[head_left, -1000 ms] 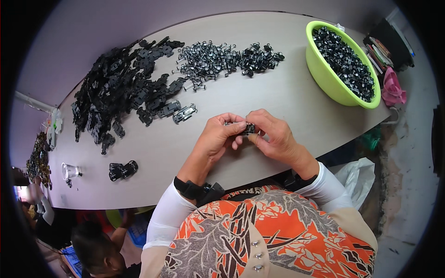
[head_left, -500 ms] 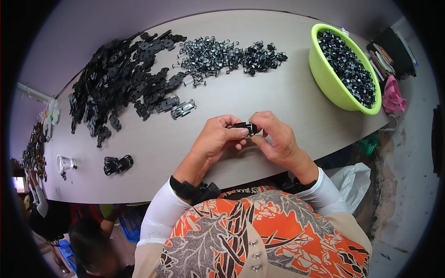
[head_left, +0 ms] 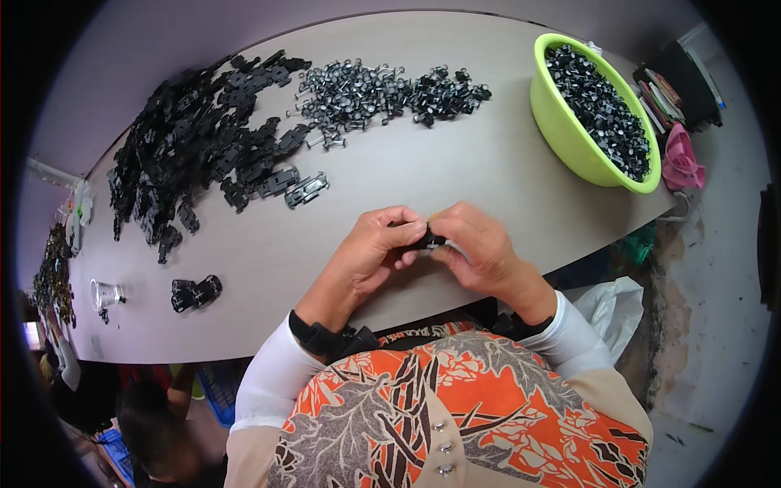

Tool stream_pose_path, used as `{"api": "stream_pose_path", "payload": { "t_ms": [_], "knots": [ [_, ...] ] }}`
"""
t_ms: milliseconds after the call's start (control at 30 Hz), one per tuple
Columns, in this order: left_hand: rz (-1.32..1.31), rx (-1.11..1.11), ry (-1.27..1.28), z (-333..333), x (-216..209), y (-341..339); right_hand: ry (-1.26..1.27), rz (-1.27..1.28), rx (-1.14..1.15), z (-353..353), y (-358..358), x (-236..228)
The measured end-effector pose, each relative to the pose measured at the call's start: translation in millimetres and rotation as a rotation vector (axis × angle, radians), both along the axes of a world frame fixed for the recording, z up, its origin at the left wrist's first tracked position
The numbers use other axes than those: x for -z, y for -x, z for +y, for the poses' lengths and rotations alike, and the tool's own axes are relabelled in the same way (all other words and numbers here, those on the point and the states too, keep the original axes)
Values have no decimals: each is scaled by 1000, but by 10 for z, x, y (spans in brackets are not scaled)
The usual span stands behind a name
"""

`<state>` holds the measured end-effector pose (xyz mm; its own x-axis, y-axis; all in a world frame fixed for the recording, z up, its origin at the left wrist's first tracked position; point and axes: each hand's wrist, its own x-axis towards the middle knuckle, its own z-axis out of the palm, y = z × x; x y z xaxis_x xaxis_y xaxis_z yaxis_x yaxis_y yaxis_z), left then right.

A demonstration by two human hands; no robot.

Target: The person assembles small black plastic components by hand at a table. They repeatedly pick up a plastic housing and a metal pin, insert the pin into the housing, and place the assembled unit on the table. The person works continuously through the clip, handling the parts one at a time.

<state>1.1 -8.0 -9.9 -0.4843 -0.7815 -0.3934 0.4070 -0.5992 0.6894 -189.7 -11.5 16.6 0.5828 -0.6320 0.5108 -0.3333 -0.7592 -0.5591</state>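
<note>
My left hand (head_left: 378, 250) pinches a small black plastic toy car chassis (head_left: 428, 240) between thumb and fingers, just above the table in front of my body. At the chassis's right end, my right hand (head_left: 480, 252) is closed with its thumb and fingertips. Motion blurs those fingertips, and whether a small wheel is also between them is hidden. Ahead of my hands lies a heap of wheels on metal axles (head_left: 350, 93), with more black wheels (head_left: 443, 96) beside it. A large pile of black chassis pieces (head_left: 175, 150) spreads to the left.
A lime-green basin (head_left: 561, 134) full of wheels stands at the right. One silvery-looking chassis (head_left: 307, 189) lies at the pile's near edge. Two black chassis (head_left: 196, 294) and a clear plastic cup (head_left: 106, 294) sit at the left. Another person (head_left: 167, 431) is at the lower left.
My right fingers have closed in over the chassis's right end and cover more of it. The chassis has turned slightly in my left hand. The whole view has shifted slightly.
</note>
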Motion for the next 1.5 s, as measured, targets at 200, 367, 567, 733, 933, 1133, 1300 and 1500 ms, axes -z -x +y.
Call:
{"api": "stream_pose_path", "payload": {
  "t_ms": [200, 367, 567, 733, 933, 1133, 1300, 1500],
  "knots": [
    [-85, -61, 68, -23, -26, -61, -414, -5, -46, -174, 48, -73],
    [-170, -187, 77, -115, -17, -69, -101, -5, 564, -1298, 463, 176],
    [-139, -190, 103, -146, -1, -67, 111, 137, 578, -2059, 771, 462],
    [-131, -205, 103, -126, 30, -96, 32, 193, 599, -1772, 799, 451],
    [-186, -188, 118, -109, 4, -51, -998, -121, 340, -891, 691, -7],
    [-174, -153, 123, -132, -11, -52, -1077, 96, 373, -741, 491, 48],
    [-187, -156, 115, -108, 1, -109, -588, 82, 405, -679, 528, 121],
    [-38, -102, 27, -112, -48, -76, -198, 282, 213, -255, 433, 96]
  ]
}}
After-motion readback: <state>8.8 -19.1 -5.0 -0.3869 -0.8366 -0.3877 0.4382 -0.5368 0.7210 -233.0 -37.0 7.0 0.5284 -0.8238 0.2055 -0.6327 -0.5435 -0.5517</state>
